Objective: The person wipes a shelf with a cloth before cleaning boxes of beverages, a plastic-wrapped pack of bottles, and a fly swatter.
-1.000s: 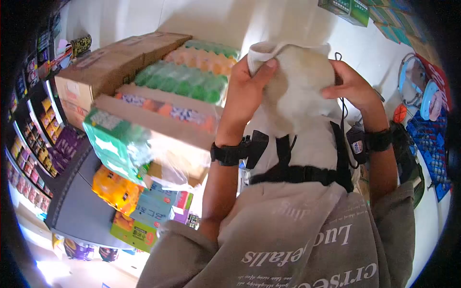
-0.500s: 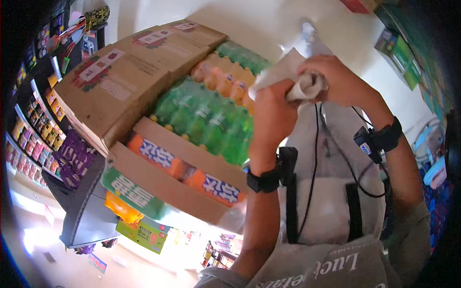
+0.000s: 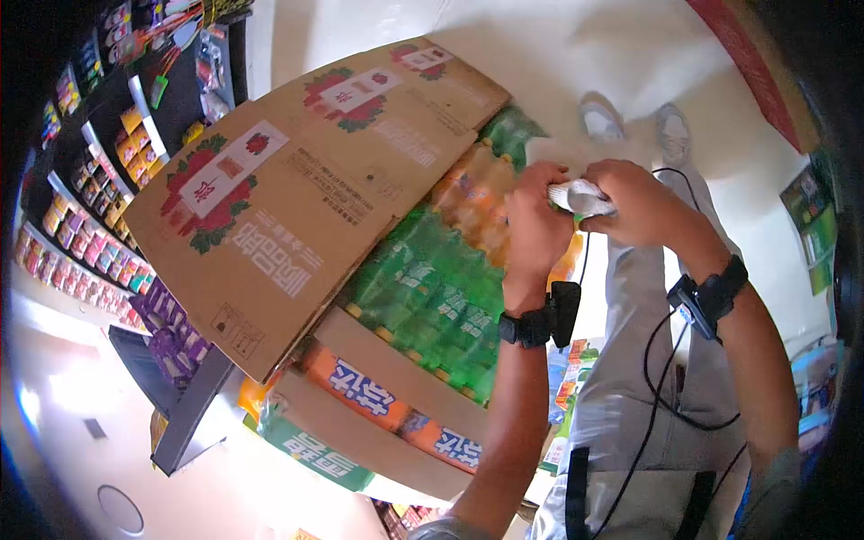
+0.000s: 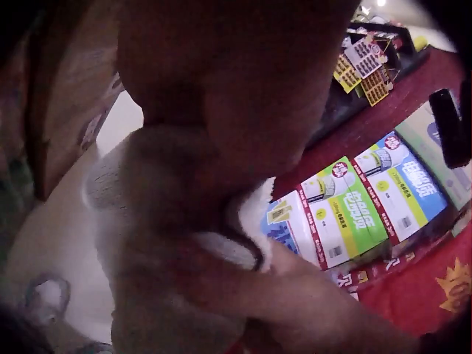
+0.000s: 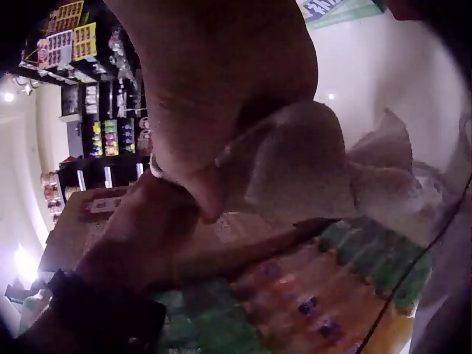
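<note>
Both hands grip an off-white cloth (image 3: 583,196), bunched into a roll whose end faces up in the head view. My left hand (image 3: 538,220) has its fingers curled round the left side. Close against it, my right hand (image 3: 643,202) holds the right side. In the left wrist view the cloth (image 4: 140,177) is in shadow below the dark near hand. A loose part of the cloth (image 5: 383,158) hangs beyond the grip in the right wrist view. The hands hide much of the roll.
To the left stand brown cartons (image 3: 297,171) beside packs of green bottles (image 3: 427,297) and orange bottles (image 3: 477,198). Shelves of small packets (image 3: 99,207) line the far left. A black cable (image 3: 657,378) hangs by my legs. My shoes (image 3: 673,133) are on the pale floor.
The cloth has gone from spread between the hands to a tight bunched roll. Both hands have come together, and the view has swung so the cartons, legs and shoes show more.
</note>
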The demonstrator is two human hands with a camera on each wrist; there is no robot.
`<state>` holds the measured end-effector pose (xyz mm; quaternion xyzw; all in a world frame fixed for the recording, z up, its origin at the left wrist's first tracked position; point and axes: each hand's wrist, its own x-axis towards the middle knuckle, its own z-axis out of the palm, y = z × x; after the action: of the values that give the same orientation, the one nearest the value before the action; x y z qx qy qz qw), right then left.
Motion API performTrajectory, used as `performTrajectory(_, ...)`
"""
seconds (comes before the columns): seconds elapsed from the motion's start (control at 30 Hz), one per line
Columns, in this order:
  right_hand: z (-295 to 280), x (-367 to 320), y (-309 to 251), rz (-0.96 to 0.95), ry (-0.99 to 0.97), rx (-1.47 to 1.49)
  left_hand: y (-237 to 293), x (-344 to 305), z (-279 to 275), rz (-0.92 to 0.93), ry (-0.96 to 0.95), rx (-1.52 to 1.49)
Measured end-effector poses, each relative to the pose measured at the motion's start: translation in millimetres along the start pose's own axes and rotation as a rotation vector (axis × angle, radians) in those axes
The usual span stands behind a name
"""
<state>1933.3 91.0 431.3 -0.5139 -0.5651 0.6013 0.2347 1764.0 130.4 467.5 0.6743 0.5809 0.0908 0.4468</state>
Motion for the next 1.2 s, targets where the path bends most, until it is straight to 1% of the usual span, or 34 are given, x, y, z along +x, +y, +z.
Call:
performTrajectory(0.03,-1.9,5.8,-1.1,-0.016,0.014,0.015,-8.3,5.6,-1.6,0.032,-0.007,-0.080)
performTrajectory(0.07,-5.2,11.0,2.5,-0.015,-0.054,0.040,-14.1,11.0,-3.0,0.071,-0.029,-0.064)
performTrajectory(0.17,-17.1,17.1,5.8,0.117,-0.108,0.169,-21.9,24.8,1.1,0.035,-0.125,-0.177)
performTrajectory(0.2,-18.4,17.7,9.4,0.125,-0.057,0.180,-11.9,30.4,1.9,-0.011,-0.144,-0.167)
performTrajectory(0.3,-37.7,31.1,7.0,0.240,-0.069,0.160,-4.8,58.0,6.2,-0.005,-0.189,-0.150)
performTrajectory(0.33,-44.4,37.4,5.6,0.226,-0.051,0.095,-4.6,67.2,9.0,0.094,-0.154,-0.154)
performTrajectory(0.37,-52.8,44.7,4.9,0.201,-0.022,0.025,-4.9,78.4,12.4,0.140,-0.124,-0.161)
performTrajectory(0.43,-61.5,58.7,6.6,0.145,0.016,-0.098,-5.7,95.0,13.0,0.207,-0.057,-0.160)
performTrajectory(0.47,-62.7,68.8,10.3,0.105,0.039,-0.109,-6.9,101.8,9.8,0.212,-0.030,-0.094)
performTrajectory(0.57,-62.9,107.3,-6.6,0.224,0.060,-0.024,-13.1,123.4,-6.9,0.134,0.068,-0.084)
performTrajectory(0.6,-59.3,118.8,-7.7,0.235,0.053,-0.068,-17.0,129.9,-13.7,0.089,0.093,-0.146)
performTrajectory(0.67,-46.5,146.8,-8.9,0.250,0.059,-0.158,-24.2,141.1,-29.1,-0.044,0.162,-0.143)
performTrajectory(0.7,-46.0,164.3,-16.1,0.239,0.033,-0.242,-29.6,145.9,-37.9,-0.115,0.193,-0.135)
performTrajectory(0.77,-44.8,202.0,-30.2,0.201,-0.039,-0.406,-41.8,159.3,-47.4,-0.189,0.296,-0.101)
performTrajectory(0.83,-47.7,238.6,-37.0,0.117,-0.019,-0.519,-44.1,180.0,-64.0,-0.255,0.363,-0.121)
performTrajectory(0.87,-53.1,258.3,-43.2,0.079,0.001,-0.546,-44.2,188.9,-74.5,-0.255,0.407,-0.053)
performTrajectory(0.97,-73.4,306.4,-64.5,-0.010,0.085,-0.564,-57.5,220.7,-96.6,-0.334,0.422,-0.250)
performTrajectory(1.0,-81.9,319.5,-70.1,-0.036,0.114,-0.564,-59.5,234.2,-107.5,-0.328,0.381,-0.174)
performTrajectory(1.1,-101.9,357.7,-80.9,-0.056,0.263,-0.533,-47.6,280.2,-130.0,-0.304,0.432,-0.291)
performTrajectory(1.2,-125.4,398.1,-73.7,-0.018,0.293,-0.414,-42.2,326.0,-151.5,-0.398,0.383,-0.210)
